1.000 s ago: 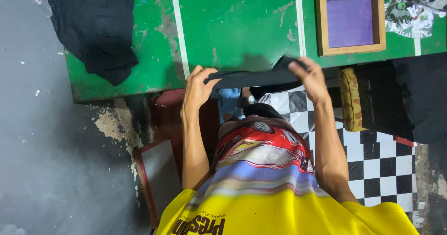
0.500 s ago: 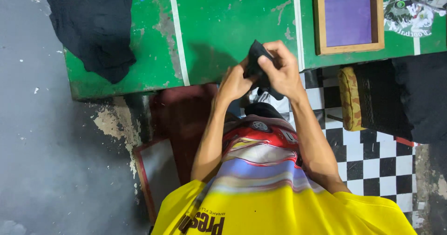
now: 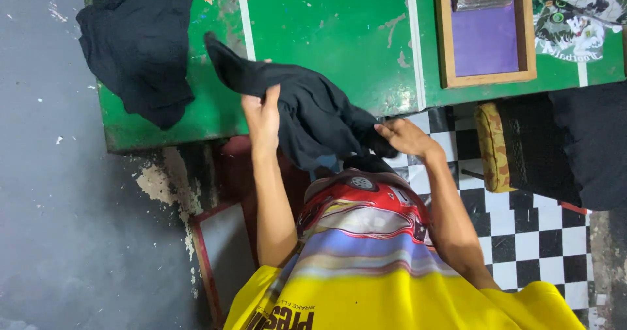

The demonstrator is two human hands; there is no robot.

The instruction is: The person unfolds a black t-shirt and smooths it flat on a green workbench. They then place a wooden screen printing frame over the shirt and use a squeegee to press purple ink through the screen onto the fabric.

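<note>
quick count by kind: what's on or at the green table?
Black garments: 2, one held by left hand and right hand (black garment in hand), one black garment heap
Wooden frame: 1
Printed cloth: 1
Total: 4

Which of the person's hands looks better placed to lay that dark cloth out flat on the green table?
Probably the left hand. It grips the black cloth over the green table, where one end already trails across the surface. The right hand pinches the other end off the table's edge, above the checkered floor.
</note>
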